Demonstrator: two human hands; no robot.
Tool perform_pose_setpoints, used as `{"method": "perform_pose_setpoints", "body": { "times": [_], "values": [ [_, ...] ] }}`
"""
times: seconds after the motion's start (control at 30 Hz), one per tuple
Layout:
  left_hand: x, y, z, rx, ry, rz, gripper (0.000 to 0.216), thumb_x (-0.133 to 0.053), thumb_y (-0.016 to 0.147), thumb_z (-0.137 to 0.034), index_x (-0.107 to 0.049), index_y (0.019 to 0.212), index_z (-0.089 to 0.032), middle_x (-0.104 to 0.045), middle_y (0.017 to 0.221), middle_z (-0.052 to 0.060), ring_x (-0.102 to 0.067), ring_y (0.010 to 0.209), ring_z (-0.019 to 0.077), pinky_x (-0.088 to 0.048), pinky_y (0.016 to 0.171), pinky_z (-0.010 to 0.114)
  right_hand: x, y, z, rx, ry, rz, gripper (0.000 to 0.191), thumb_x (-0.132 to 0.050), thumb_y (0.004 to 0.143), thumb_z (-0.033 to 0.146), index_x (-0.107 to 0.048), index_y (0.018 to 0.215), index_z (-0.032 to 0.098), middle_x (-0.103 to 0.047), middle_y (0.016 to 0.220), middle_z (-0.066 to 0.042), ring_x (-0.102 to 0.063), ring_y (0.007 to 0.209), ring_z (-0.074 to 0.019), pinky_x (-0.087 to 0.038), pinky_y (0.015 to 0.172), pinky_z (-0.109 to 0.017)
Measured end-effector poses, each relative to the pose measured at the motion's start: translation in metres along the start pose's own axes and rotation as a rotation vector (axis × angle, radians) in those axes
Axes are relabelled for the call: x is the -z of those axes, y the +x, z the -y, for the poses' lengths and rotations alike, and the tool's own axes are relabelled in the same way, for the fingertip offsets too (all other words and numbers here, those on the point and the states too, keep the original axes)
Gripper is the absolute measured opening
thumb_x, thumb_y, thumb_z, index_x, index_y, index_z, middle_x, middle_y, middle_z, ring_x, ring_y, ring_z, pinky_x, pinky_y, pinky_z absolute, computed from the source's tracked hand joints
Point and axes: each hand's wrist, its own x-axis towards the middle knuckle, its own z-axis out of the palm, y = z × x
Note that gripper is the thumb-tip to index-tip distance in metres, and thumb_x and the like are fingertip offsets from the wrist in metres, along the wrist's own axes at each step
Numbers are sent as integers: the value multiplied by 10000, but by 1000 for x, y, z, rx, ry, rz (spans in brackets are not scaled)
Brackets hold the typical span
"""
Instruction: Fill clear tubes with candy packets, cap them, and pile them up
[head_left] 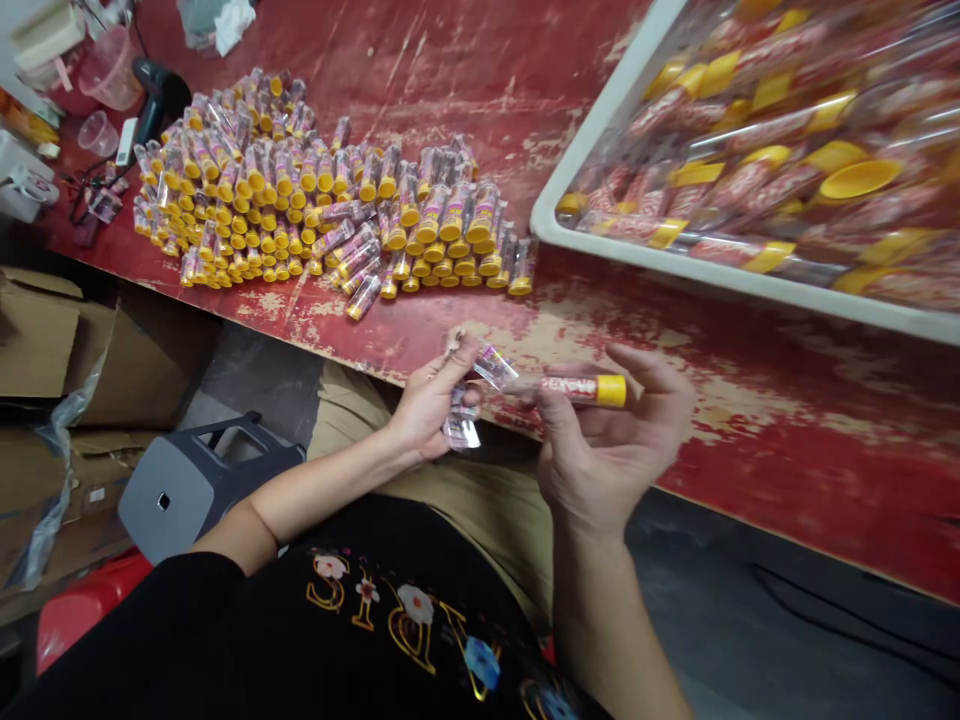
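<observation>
Between the thumb and fingers of my right hand (611, 440) is a clear tube with a yellow cap (574, 388) and red-and-white print, lying sideways with its cap to the right. My left hand (431, 405) is closed on clear printed plastic sleeves (461, 425). One of these, a sleeve (495, 366) with purple print, sticks out from the left thumb toward the tube's clear end. Whether the tube's end is inside this sleeve or only touching it, I cannot tell. Both hands are just above the near edge of the red table (570, 290).
A big stack of sleeved yellow-capped tubes (300, 190) covers the table's left part. At the right, a white tray (720, 275) holds many tubes. A dark heat gun or dryer (159, 95) lies far left. Below are cardboard boxes (45, 350) and a grey speaker-like box (187, 490).
</observation>
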Motion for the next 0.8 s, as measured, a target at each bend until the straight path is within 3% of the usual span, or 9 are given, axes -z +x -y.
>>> {"method": "perform_pose_setpoints", "body": {
  "times": [0.1,0.23,0.33,0.57,0.67,0.8],
  "values": [
    [1,-4,-1,-30,104,20,517,-933,715,-534,-578,786,-164,-540,605,-63,-428,454,27,-307,435,174,-4,-5,1,82,-34,-68,404,-883,817,309,-713,1178,250,-758,1052,-23,-760,920,-183,-674,820,-358],
    [1,-6,-1,-128,214,56,548,-951,661,-564,-605,765,-152,-507,549,-74,-411,447,25,-264,432,182,1,-14,-1,122,-88,-53,309,-815,890,308,-768,1185,227,-786,1120,-62,-778,1021,-233,-679,916,-450],
    [0,-6,-1,-136,240,31,553,-944,658,-583,-605,757,-158,-492,533,-80,-406,439,26,-253,433,183,5,-20,-3,151,-102,-71,290,-836,864,284,-801,1150,248,-790,1093,-47,-772,995,-229,-681,919,-466],
    [5,-3,-5,-50,276,115,521,-834,785,-646,-643,795,-162,-515,484,-46,-382,390,43,-214,409,200,2,-22,-1,-1,-114,-166,293,-895,793,341,-820,1056,236,-784,1019,-33,-771,925,-215,-688,917,-455],
    [9,3,-6,-81,244,36,442,-839,818,-566,-660,810,-162,-530,522,-54,-408,417,39,-259,434,187,6,-17,1,-95,-57,-151,280,-887,800,375,-817,1026,224,-772,937,-23,-744,753,-166,-696,791,-378],
    [11,12,-4,-205,127,-72,348,-934,738,-368,-663,811,-162,-507,582,-94,-383,454,12,-288,465,167,12,-9,0,-233,151,-83,310,-900,775,438,-812,989,233,-744,849,5,-663,583,-108,-678,651,-320]
  ]
}}
